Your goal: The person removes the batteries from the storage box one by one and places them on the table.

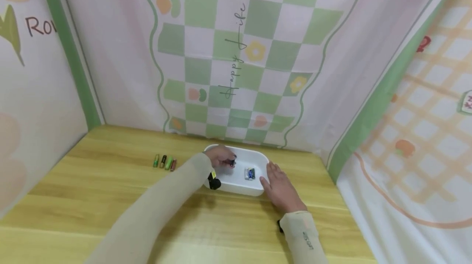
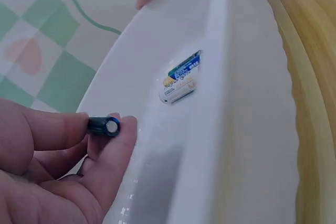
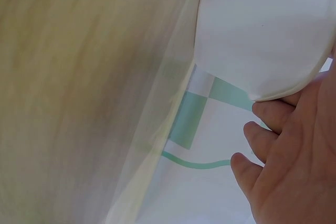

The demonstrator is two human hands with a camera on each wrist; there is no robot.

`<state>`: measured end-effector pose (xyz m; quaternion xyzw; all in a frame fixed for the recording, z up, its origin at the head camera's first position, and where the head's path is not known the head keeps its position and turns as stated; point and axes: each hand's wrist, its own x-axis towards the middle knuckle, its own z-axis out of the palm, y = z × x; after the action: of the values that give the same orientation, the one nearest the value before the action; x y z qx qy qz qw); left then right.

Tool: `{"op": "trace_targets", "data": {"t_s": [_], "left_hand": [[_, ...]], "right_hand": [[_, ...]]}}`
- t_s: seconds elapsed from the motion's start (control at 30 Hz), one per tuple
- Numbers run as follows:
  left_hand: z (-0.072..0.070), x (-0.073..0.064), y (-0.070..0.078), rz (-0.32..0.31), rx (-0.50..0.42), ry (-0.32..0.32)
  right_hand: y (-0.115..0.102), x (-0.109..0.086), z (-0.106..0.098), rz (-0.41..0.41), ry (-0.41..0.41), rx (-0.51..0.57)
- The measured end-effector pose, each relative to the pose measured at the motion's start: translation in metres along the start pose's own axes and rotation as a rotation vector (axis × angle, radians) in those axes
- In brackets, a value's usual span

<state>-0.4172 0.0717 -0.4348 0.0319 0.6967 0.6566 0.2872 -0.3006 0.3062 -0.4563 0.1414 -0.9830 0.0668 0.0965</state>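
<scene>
My left hand (image 1: 220, 156) is over the left part of a white tray (image 1: 234, 188), pinching a dark blue battery (image 2: 100, 126) between thumb and fingertips. One flat end of that battery faces the left wrist camera. On the tray's floor, right of this hand, three batteries lie side by side: a white battery (image 2: 178, 92), a blue battery with a yellow end (image 2: 185, 70) and a green battery (image 2: 178, 65). My right hand (image 1: 282, 188) rests against the tray's right end, its fingers extended along the outside and the thumb at the rim.
Left of the tray, several batteries (image 1: 168, 163) stand in a short row on the wooden table (image 1: 121, 165). A curtain with green checks (image 1: 199, 71) hangs close behind the table's back edge, with more fabric (image 1: 416, 149) on the right side.
</scene>
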Motion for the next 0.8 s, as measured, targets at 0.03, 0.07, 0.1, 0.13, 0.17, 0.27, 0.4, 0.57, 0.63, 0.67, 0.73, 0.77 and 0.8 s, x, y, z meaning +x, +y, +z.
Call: {"op": "trace_targets", "data": {"t_s": [0.03, 0.07, 0.1, 0.13, 0.17, 0.27, 0.4, 0.57, 0.63, 0.67, 0.73, 0.77, 0.8], "left_hand": [[-0.0003, -0.0004, 0.0007, -0.008, -0.007, 0.007], [-0.0006, -0.0006, 0.0011, -0.012, -0.013, 0.016], [-0.0009, -0.0008, 0.0013, -0.019, -0.022, 0.023], [-0.0012, -0.0009, 0.0015, -0.027, -0.033, 0.025], [-0.0017, -0.0009, 0.0014, -0.036, -0.049, 0.025], [-0.0029, -0.0012, 0.0007, -0.053, -0.078, 0.013], [-0.0041, -0.0028, 0.0014, -0.054, -0.088, 0.007], [-0.0053, -0.0058, 0.0040, -0.053, -0.089, 0.011], [-0.0060, -0.0068, 0.0048, -0.056, -0.089, 0.012], [-0.0063, -0.0074, 0.0050, -0.055, -0.089, 0.013], [-0.0069, -0.0083, 0.0053, -0.056, -0.089, 0.011], [-0.0071, -0.0087, 0.0053, -0.057, -0.088, 0.009], [-0.0073, -0.0091, 0.0052, -0.056, -0.085, 0.008]], "right_hand": [[-0.0006, 0.0001, -0.0004, -0.002, 0.002, 0.002], [-0.0012, 0.0000, -0.0008, -0.001, 0.004, 0.004], [-0.0018, -0.0002, -0.0014, 0.001, 0.006, 0.008], [-0.0023, -0.0004, -0.0018, 0.001, 0.008, 0.011], [-0.0027, -0.0005, -0.0021, 0.000, 0.009, 0.009], [-0.0036, -0.0013, -0.0026, -0.002, 0.009, 0.009], [-0.0039, -0.0018, -0.0031, -0.007, 0.011, 0.007], [-0.0040, -0.0015, -0.0033, -0.001, 0.005, 0.011], [-0.0041, -0.0015, -0.0034, 0.001, 0.001, 0.011], [-0.0040, -0.0015, -0.0034, 0.003, -0.002, 0.011], [-0.0041, -0.0015, -0.0036, 0.008, -0.007, 0.015], [-0.0042, -0.0016, -0.0036, 0.011, -0.009, 0.017], [-0.0043, -0.0017, -0.0036, 0.013, -0.011, 0.017]]}}
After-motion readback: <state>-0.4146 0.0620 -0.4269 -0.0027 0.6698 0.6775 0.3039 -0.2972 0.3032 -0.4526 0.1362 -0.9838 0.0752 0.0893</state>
